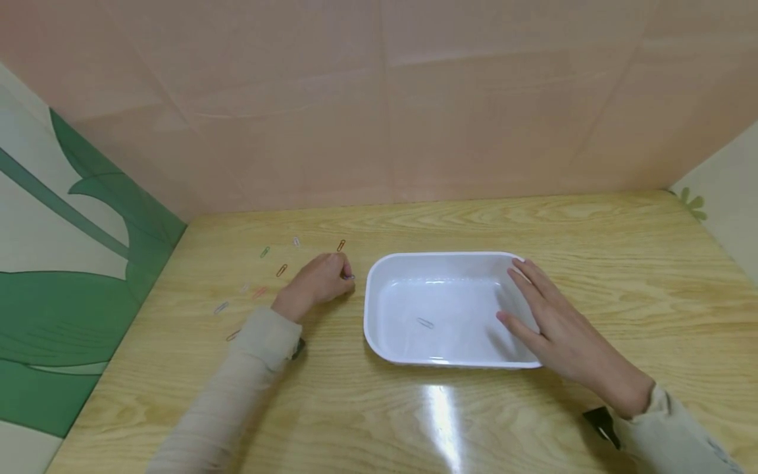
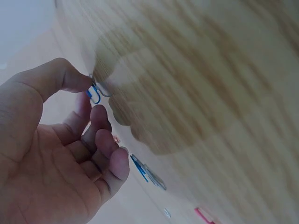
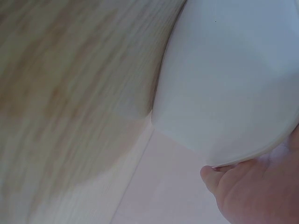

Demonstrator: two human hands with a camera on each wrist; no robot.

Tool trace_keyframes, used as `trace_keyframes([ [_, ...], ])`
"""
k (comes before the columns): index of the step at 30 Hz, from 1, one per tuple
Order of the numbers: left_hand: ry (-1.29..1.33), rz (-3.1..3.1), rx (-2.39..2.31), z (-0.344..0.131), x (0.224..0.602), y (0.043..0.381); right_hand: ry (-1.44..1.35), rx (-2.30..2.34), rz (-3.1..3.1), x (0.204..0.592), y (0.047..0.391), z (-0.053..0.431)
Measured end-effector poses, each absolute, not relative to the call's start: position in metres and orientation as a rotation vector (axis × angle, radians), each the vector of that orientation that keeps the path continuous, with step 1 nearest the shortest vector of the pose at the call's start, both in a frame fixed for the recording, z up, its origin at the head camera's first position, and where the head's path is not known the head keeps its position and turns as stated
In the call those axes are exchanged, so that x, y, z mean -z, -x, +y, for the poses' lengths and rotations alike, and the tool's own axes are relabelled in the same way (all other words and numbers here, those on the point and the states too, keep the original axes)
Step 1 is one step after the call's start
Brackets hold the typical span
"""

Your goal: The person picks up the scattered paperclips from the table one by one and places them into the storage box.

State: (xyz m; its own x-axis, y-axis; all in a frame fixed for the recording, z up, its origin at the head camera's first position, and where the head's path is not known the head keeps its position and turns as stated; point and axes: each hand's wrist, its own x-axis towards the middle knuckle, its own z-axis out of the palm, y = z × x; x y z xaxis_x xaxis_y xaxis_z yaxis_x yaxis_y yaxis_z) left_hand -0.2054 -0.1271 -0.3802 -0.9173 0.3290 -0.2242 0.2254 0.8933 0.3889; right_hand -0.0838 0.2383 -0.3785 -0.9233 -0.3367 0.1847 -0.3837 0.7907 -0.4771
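Note:
In the head view my left hand (image 1: 322, 278) is just left of a white tray, low over the table. Its thumb and index finger pinch a blue paper clip (image 2: 95, 95) close to the wood, seen in the left wrist view. The white rectangular tray (image 1: 368, 309) stands on the table with one pale paper clip (image 1: 425, 323) lying inside. My right hand (image 1: 562, 329) rests at the tray's right rim, its fingers fairly straight and its thumb over the inside. In the right wrist view, fingers (image 3: 252, 184) touch the rim's outer edge.
Several loose paper clips lie left of the tray, among them a green paper clip (image 1: 264, 252), a dark red paper clip (image 1: 281, 270) and an orange-brown paper clip (image 1: 341, 245). A pink sheet (image 1: 379, 131) rises behind the wooden table (image 1: 331, 408); patterned panels stand at both sides.

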Motion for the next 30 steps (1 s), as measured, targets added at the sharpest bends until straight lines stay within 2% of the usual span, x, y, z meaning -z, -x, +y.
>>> trace_keyframes([
  [30,-0.553,2.830,-0.549,-0.1264,0.3746,0.1966,-0.573,-0.786,-2.911,0.3770,0.0830,0.2378],
])
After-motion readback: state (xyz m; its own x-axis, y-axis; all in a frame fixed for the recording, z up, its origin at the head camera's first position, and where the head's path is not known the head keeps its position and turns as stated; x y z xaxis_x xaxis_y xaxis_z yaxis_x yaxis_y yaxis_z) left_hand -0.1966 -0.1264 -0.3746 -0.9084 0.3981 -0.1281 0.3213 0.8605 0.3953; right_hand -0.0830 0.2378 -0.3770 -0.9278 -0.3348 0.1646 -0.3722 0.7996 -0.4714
